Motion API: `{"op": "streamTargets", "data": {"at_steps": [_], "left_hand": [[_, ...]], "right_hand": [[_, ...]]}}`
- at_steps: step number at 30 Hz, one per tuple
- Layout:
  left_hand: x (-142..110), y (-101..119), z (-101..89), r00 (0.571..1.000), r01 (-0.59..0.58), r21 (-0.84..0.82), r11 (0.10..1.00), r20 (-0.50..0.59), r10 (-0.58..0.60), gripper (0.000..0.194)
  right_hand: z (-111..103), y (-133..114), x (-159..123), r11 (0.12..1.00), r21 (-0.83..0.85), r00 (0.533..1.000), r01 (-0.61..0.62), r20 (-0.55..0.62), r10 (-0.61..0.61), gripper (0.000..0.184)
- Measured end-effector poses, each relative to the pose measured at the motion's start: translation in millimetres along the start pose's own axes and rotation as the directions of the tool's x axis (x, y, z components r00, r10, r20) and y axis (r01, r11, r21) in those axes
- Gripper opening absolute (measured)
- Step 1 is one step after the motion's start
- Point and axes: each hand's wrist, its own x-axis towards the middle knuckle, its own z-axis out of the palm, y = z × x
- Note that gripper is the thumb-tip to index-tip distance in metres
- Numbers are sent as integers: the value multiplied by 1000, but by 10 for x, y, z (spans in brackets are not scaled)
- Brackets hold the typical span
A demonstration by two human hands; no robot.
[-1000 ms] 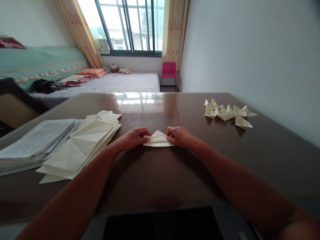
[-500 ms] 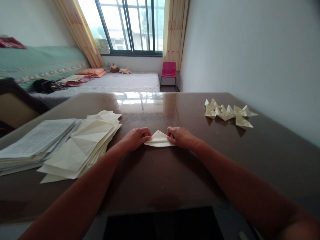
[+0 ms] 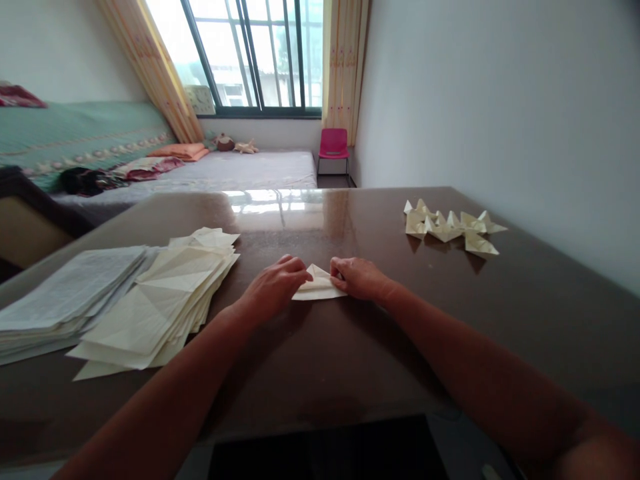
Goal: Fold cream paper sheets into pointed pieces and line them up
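Observation:
A cream sheet of folded paper (image 3: pixel 319 291) lies on the brown table in front of me, its peak pointing away and a flat strip along the near edge. My left hand (image 3: pixel 280 283) is closed at its left side, the fingers lying over the fold. At the right side, my right hand (image 3: pixel 357 277) pinches the paper between thumb and curled fingers. Both hands cover the ends of the folded paper.
On the left lie a stack of creased cream sheets (image 3: pixel 165 293) and a pile of printed papers (image 3: pixel 65 287). Several folded paper pieces (image 3: pixel 445 227) stand at the right, near the wall. A pink chair (image 3: pixel 333 145) and a bed (image 3: pixel 270 167) are beyond the table (image 3: pixel 400 360).
My left hand has shifted inward over the paper, its fingers now further across the left end. My right hand stays on the right end. The whole view has tilted slightly.

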Motion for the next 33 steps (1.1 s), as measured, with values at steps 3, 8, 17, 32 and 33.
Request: {"op": "streamTargets", "data": {"at_steps": [3, 8, 17, 32, 33], "left_hand": [[-10, 191, 14, 996, -62, 74, 995, 74, 56, 31], [-12, 310, 74, 986, -25, 160, 987, 164, -2, 32], [-1, 426, 30, 958, 11, 259, 966, 273, -84, 38], [-51, 410, 38, 972, 1, 287, 958, 227, -69, 35], [-51, 411, 26, 970, 4, 297, 955, 231, -76, 32]], "right_hand": [[-11, -14, -7, 1000, -4, 1000, -14, 3, 14, 18], [-30, -16, -11, 1000, -3, 1000, -22, 11, 22, 18], [-21, 5, -20, 999, 28, 1000, -30, 9, 30, 20], [-103, -282, -316, 935, -243, 966, 257, 33, -257, 27], [-112, -301, -341, 931, -266, 968, 250, 46, -247, 29]]}}
